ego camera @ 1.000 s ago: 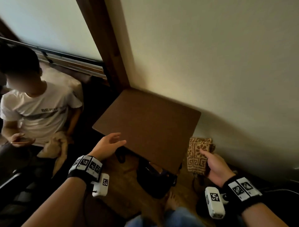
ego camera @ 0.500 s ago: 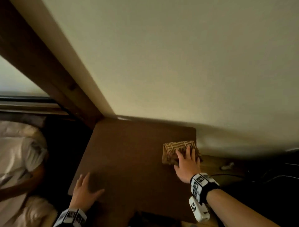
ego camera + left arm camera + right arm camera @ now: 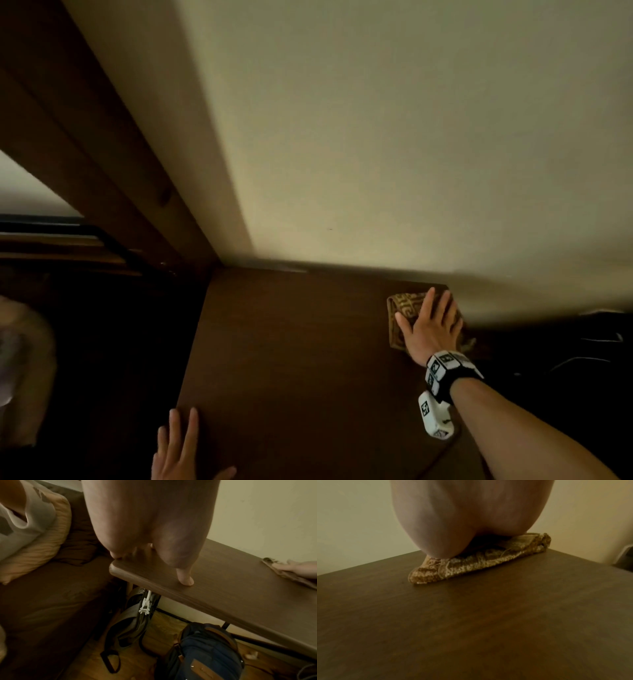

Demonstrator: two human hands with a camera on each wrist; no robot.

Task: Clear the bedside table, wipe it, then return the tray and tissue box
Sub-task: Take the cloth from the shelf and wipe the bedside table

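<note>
The dark brown bedside table (image 3: 301, 342) stands against the cream wall, its top bare apart from a folded brown patterned cloth (image 3: 400, 308) at the far right corner. My right hand (image 3: 431, 325) lies flat on the cloth, fingers straight and spread, pressing it to the tabletop (image 3: 471, 615). The right wrist view shows my palm on the cloth (image 3: 471, 561). My left hand (image 3: 181, 448) rests flat on the table's near left corner, thumb (image 3: 185, 580) on the top. Tray and tissue box are out of view.
A dark wooden post (image 3: 113, 164) rises at the table's far left corner. Under the table sit a navy backpack (image 3: 205, 653) and a grey bag (image 3: 130, 626) on the wood floor. A brown bed (image 3: 42, 601) with a tan pillow (image 3: 42, 540) lies left of the table.
My right hand lifted the cloth from beside the table onto its top, then slid it to the far right corner. My left hand settled on the near left corner. The view tilted up.
</note>
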